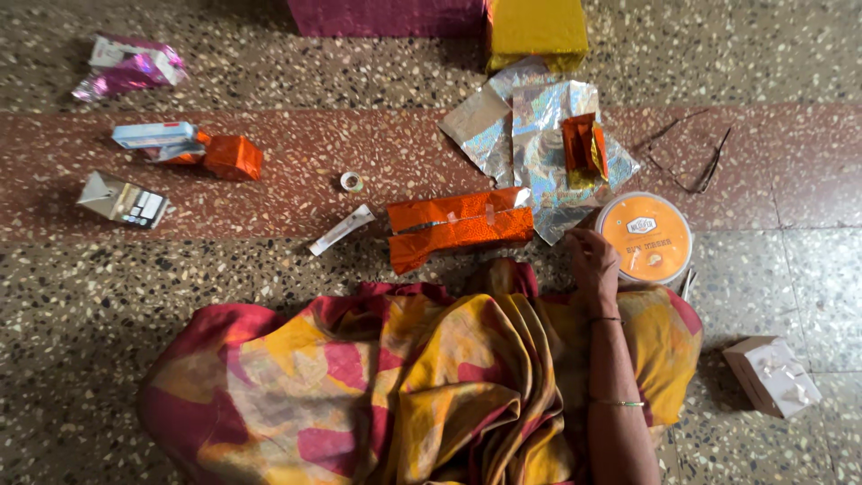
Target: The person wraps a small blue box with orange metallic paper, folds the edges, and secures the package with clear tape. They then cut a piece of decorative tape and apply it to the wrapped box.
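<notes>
Yellow and magenta cloth (422, 386) covers the person's lap at the near edge of the view, spread over the speckled stone floor (90, 305). The right hand (593, 265) reaches forward from it, bangles on the forearm, fingers curled loosely downward; its grip touches the near left rim of a round tub with an orange lid (645, 238), but whether it holds anything cannot be told. The left hand is out of sight. A small white gift box (772, 375) sits on the floor well to the right of the lap. Just left of the hand lies an orange foil-wrapped parcel (460, 226), taped along the middle, with a small white tube (341, 230) beside it and a tiny roll of tape (351, 181) a little beyond. Behind the tub, crumpled silver foil sheets (539, 135) carry a folded orange wrapper (584, 148), and a pair of spectacles (691, 157) lies to their right. Farther left rest a small orange wrapped box (233, 157), a blue and white carton (154, 135) and a grey packet (121, 199). At the far edge stand a yellow block (537, 31) and a magenta block (386, 16).
</notes>
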